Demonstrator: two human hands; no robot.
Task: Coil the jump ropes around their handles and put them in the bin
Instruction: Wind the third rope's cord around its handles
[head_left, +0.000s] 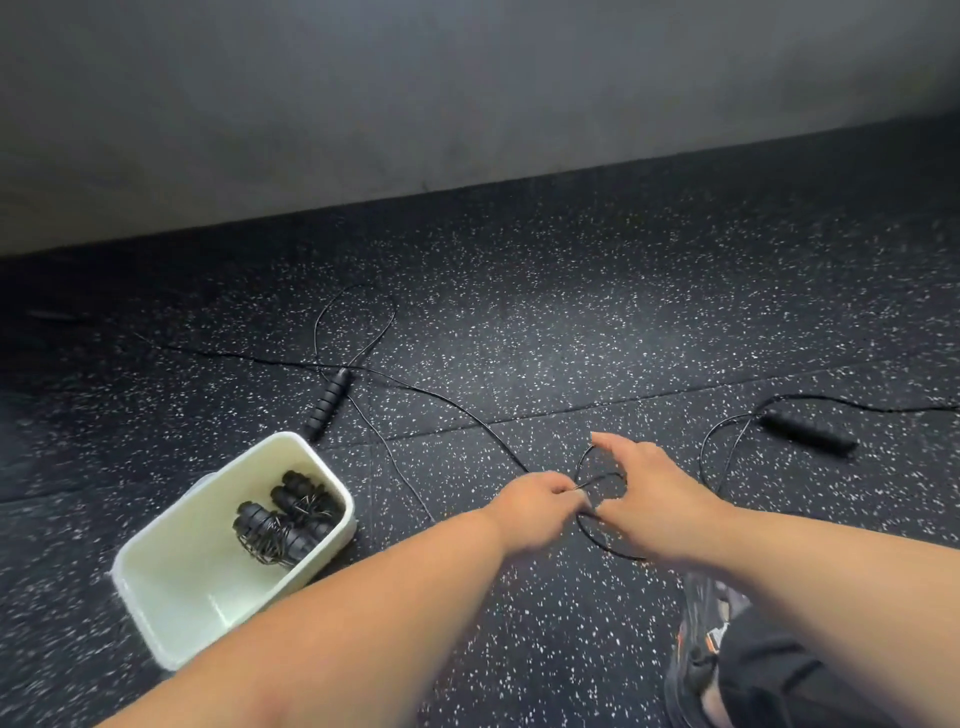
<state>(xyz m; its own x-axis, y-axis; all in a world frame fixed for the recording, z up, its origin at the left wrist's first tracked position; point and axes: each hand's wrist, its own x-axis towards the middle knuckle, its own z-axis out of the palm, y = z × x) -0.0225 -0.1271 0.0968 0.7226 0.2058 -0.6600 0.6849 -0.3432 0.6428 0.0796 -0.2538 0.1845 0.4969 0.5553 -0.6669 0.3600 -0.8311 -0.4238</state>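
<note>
Bare forearms reach in from the bottom edge, and a dark shoe (698, 654) shows just under the right arm. Everything rests on the black speckled floor (545, 332), which meets a grey wall (467, 104) far beyond both hands.

Left of the left hand (537, 501), close to that forearm, sits the cream bin (171, 587). Coiled jump ropes (283, 519) with black handles lie bunched in its far right corner.

Loose rope cord (457, 415) runs from the left hand away to the upper left, crossing other strands there. Beyond the bin lies a ribbed black handle (328, 402), well apart from both hands. Right of the right hand (649, 493) lies a smooth black handle (808, 431), with its cord curving back toward that wrist.

Between the hands stands a small loop of cord (602, 480). The left hand is clenched on the cord, fingers curled round it where the loop crosses. The right hand has its index finger stretched forward over the top of the loop and its thumb down at the lower strand; whether it actually pinches the cord cannot be told. A further arc of cord hangs below the right wrist.
</note>
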